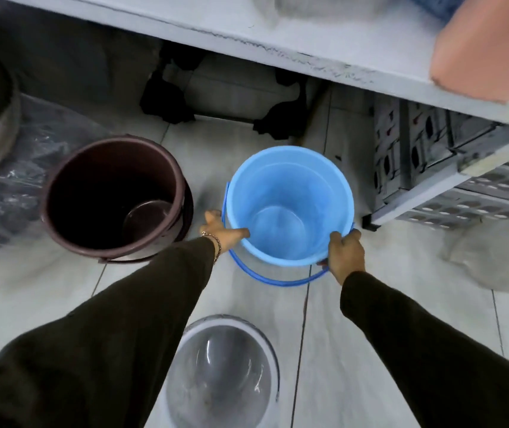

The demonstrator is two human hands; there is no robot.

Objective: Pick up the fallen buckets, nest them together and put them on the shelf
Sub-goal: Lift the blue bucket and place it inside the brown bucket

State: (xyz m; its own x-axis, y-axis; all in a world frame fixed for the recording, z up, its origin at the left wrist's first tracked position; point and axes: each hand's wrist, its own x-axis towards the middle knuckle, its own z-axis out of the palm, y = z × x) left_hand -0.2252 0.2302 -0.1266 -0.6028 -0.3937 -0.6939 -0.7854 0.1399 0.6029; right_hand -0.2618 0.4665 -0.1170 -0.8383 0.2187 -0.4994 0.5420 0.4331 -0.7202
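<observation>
A light blue bucket [290,208] stands upright on the tiled floor in the middle, its darker blue handle hanging down toward me. My left hand [220,231] grips its near-left rim and my right hand [346,253] grips its near-right rim. A dark brown bucket [114,196] stands upright to the left, with a smaller dark container inside it. A clear grey bucket with a white rim [222,372] stands upright close to me, between my arms. The white shelf [278,35] runs across the top.
A pink object [488,47] lies on the shelf at the right. Grey perforated crates [432,168] sit under the shelf at right. A black wheeled frame [225,97] stands under the shelf. Clear plastic wrapping [9,180] lies at left, a pale bag [494,257] at right.
</observation>
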